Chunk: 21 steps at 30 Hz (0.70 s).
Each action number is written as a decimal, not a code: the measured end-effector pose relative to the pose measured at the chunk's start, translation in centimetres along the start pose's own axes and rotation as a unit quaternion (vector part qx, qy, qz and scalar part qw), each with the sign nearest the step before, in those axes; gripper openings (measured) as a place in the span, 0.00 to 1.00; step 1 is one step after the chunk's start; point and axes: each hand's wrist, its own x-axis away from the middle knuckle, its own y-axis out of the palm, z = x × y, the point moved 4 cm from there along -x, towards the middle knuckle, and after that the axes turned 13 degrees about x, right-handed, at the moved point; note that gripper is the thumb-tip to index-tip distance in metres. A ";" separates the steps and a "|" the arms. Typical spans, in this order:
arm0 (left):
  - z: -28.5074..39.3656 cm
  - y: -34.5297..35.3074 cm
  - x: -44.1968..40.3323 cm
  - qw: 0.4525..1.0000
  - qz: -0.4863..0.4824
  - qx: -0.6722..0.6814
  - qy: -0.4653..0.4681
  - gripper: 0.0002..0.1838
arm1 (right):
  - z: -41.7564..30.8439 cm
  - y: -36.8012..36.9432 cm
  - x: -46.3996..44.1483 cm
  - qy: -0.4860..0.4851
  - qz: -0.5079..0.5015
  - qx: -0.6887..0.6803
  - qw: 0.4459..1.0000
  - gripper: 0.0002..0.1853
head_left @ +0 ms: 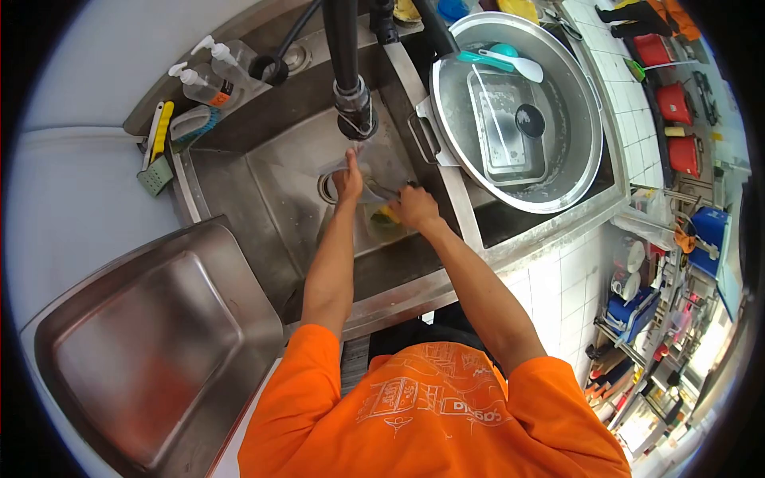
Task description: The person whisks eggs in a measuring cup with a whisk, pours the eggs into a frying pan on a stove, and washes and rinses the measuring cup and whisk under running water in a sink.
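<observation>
Steel sink [291, 151], one; work seemingly under way, pieces in hand and others in the neighbouring pot, their cleanness not readable. Right hand [416, 209]: closed on a slim utensil [384, 190], which lies low over the basin, angled toward the other hand. Left hand [347, 182]: beside the utensil's far end, at a pale, clear piece; fingers partly hidden, so I cannot tell whether it grips. Yellow-and-green item [386, 215]: below the right hand. Black tap [353, 103]: directly over the hands, the nearest obstruction. Large pot [572, 151]: adjoining, one handle toward the sink; contents, rectangular container [504, 153], white spoon [527, 68], black round piece [530, 120]. Pump bottles [209, 85]: back corner, near a blue-bristled brush [194, 125].
</observation>
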 end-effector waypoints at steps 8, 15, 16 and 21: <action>5.1 -3.4 1.6 0.996 0.038 0.058 0.063 0.31 | -3.1 -3.4 -2.5 -0.086 -0.082 0.018 0.993 0.26; 8.7 -10.2 1.6 0.968 0.104 -0.173 0.148 0.26 | -8.0 -1.9 -3.2 -0.197 0.008 -0.020 0.980 0.25; 8.9 -11.5 1.8 0.959 0.123 -0.198 0.163 0.25 | -8.7 -1.6 -2.6 -0.199 0.007 -0.022 0.980 0.25; 7.9 -15.2 1.8 0.936 0.126 -0.284 0.163 0.20 | -8.4 -0.6 2.1 -0.095 -0.015 -0.079 0.992 0.23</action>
